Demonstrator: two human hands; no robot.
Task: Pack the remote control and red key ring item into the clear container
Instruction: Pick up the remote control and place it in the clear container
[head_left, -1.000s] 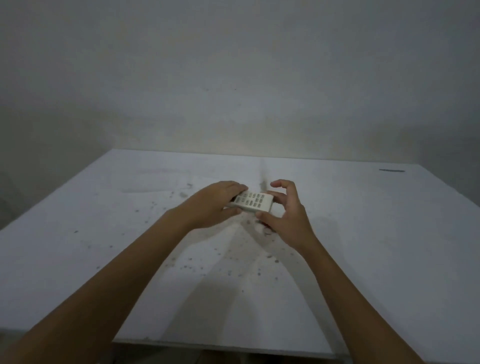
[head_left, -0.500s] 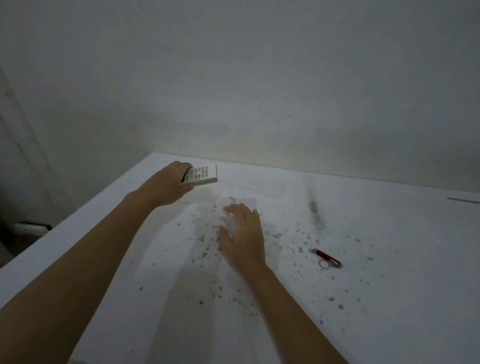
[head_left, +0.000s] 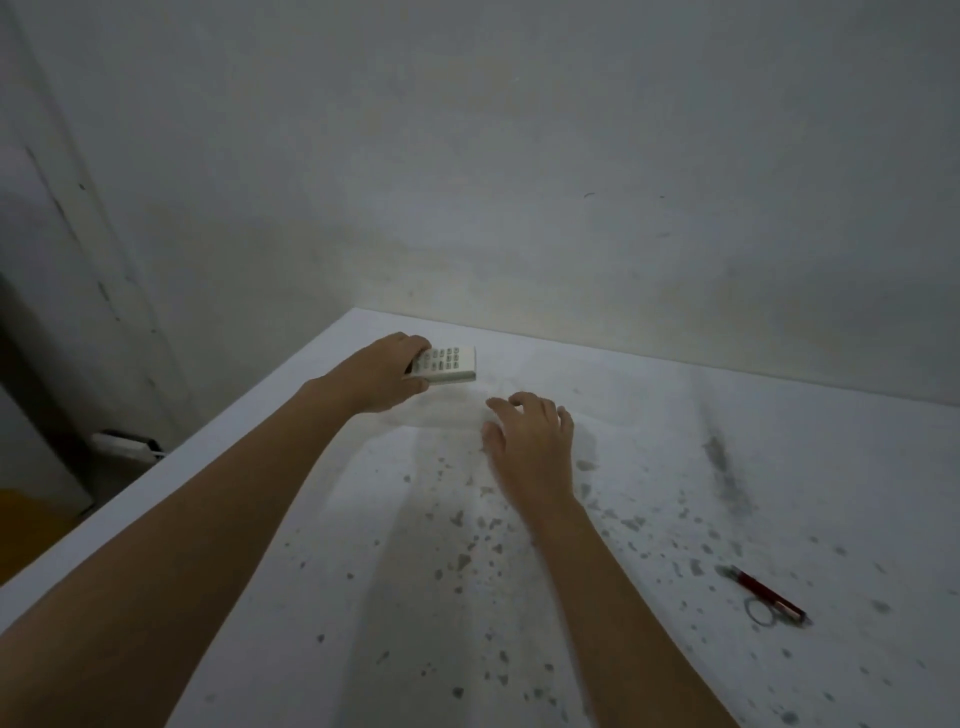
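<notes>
The left hand (head_left: 382, 373) gripped the white remote (head_left: 444, 365) by one end, keypad up, near the table's (head_left: 649, 405) far left corner. The right hand (head_left: 530, 436) hovered just beside it, fingers loose and empty, over a faint clear container (head_left: 447, 413). The red key ring (head_left: 768, 598) lay well apart to the right on the speckled table

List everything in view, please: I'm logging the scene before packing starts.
remote: 1, white, far left of table, held in left grip
key ring: 1, red with metal ring, lying near right of table
container: 1, clear and faint, apparently under the right fingers below the remote
table: 1, white, speckled with dark spots
wall: 1, grey-white, behind table
left hand: 1, gripping remote
right hand: 1, open, palm down
</notes>
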